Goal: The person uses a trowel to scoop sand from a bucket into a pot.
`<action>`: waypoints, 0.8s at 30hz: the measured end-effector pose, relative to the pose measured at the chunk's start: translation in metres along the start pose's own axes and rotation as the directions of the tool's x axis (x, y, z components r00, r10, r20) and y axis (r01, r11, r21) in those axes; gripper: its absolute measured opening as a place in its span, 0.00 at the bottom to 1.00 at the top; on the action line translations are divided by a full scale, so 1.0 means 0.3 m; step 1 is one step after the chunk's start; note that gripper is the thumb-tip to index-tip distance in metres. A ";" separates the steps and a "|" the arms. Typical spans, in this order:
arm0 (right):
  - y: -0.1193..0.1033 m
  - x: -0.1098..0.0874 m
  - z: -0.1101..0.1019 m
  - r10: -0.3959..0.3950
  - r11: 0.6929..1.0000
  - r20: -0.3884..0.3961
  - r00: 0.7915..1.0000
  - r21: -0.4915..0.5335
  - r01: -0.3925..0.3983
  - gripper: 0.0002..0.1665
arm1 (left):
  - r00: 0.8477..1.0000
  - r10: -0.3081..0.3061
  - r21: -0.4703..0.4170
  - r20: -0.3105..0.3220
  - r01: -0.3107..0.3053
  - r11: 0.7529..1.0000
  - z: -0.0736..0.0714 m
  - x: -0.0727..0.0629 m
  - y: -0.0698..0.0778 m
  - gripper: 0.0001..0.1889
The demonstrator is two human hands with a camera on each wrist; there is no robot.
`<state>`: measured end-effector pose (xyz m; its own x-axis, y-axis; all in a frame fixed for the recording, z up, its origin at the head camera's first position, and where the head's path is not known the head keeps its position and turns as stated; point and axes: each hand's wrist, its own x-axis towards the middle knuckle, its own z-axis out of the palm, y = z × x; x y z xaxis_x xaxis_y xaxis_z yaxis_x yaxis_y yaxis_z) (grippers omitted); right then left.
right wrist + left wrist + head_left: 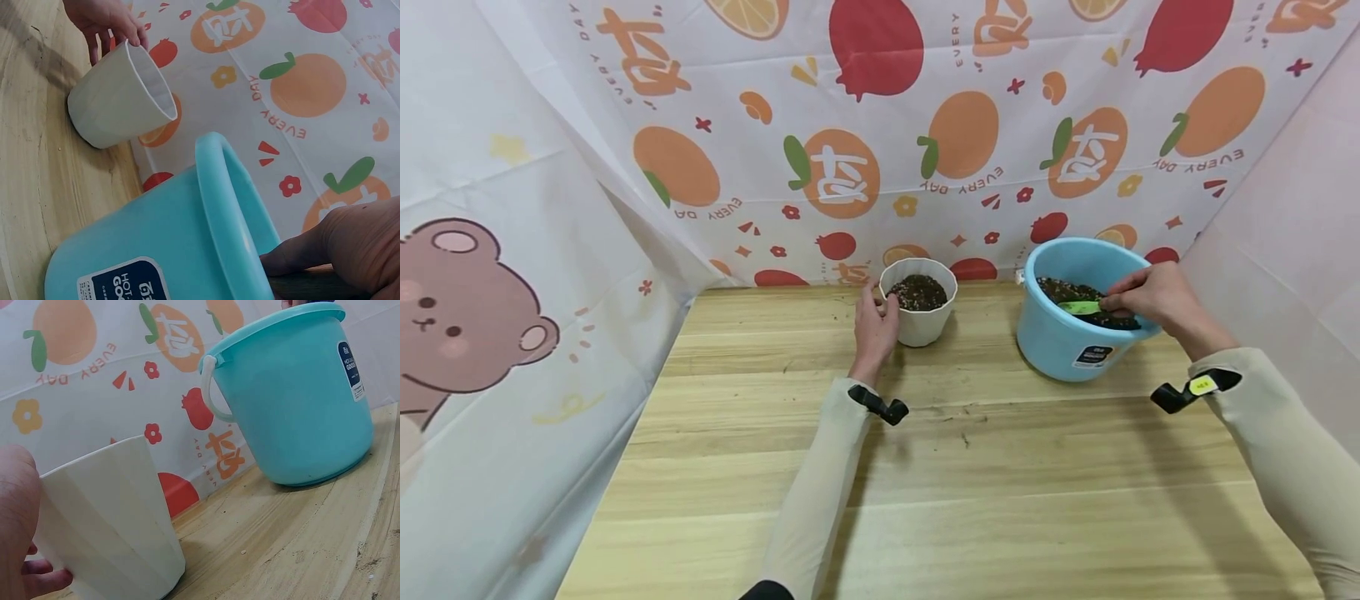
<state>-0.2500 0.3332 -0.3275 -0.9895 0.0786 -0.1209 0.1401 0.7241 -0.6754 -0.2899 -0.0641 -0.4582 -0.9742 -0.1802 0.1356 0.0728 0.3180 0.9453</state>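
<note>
A white faceted flowerpot [923, 327] stands upright on the table, dark speckled potting soil [917, 292] inside it. My left hand [876, 327] holds the pot's left side, thumb toward the front near the rim. In the left wrist view, the fingers touch the pot wall [109, 519]. On the right, my right hand [1157, 298] reaches over the rim of a light blue bucket [1052, 342]. It grips a small green trowel [1080, 307], whose blade lies at the soil in the bucket. The bucket wall hides the trowel's blade from the right wrist view.
The wooden table [760, 467] has scattered soil crumbs [966, 417] in front of the pot and bucket. Close behind hangs a fruit-printed curtain [895, 125]; plain and bear-printed sheets flank the sides. A white handle [211, 394] hangs at the bucket's side.
</note>
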 end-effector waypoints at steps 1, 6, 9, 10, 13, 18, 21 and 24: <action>0.002 0.002 0.003 0.003 1.000 0.003 1.000 0.005 -0.003 0.19 | 1.000 0.001 0.001 0.000 -0.001 1.000 0.000 0.000 -0.001 0.29; 0.010 0.009 0.010 -0.002 1.000 -0.007 1.000 0.004 0.002 0.20 | 1.000 0.014 -0.001 -0.005 -0.014 1.000 0.002 -0.001 -0.003 0.29; 0.013 0.010 0.011 -0.008 1.000 -0.013 1.000 0.000 0.008 0.21 | 1.000 0.020 -0.006 -0.011 -0.020 1.000 0.003 0.000 -0.004 0.28; 0.014 0.010 0.011 -0.008 1.000 -0.013 1.000 0.002 0.008 0.21 | 1.000 0.020 -0.006 -0.012 -0.020 1.000 0.003 -0.001 -0.004 0.28; 0.019 0.007 0.012 -0.007 1.000 -0.012 1.000 0.001 0.007 0.20 | 1.000 0.015 -0.002 -0.010 -0.015 1.000 0.005 -0.002 -0.003 0.28; 0.022 0.006 0.020 -0.016 1.000 -0.029 0.999 -0.025 0.016 0.19 | 1.000 0.008 0.000 -0.011 -0.008 1.000 0.004 -0.003 0.000 0.29; 0.022 0.008 0.026 -0.030 0.999 -0.038 0.999 -0.035 0.029 0.19 | 1.000 0.006 -0.003 -0.016 -0.006 1.000 0.004 -0.003 0.002 0.29; 0.024 0.007 0.031 -0.053 0.997 -0.048 0.997 -0.066 0.049 0.20 | 1.000 0.003 -0.008 -0.014 -0.004 1.000 0.005 -0.002 0.001 0.29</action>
<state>-0.2508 0.3320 -0.3394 -0.9961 0.0731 -0.0502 0.0884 0.7706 -0.6312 -0.2895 -0.0625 -0.4584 -0.9709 -0.1921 0.1430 0.0780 0.3110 0.9472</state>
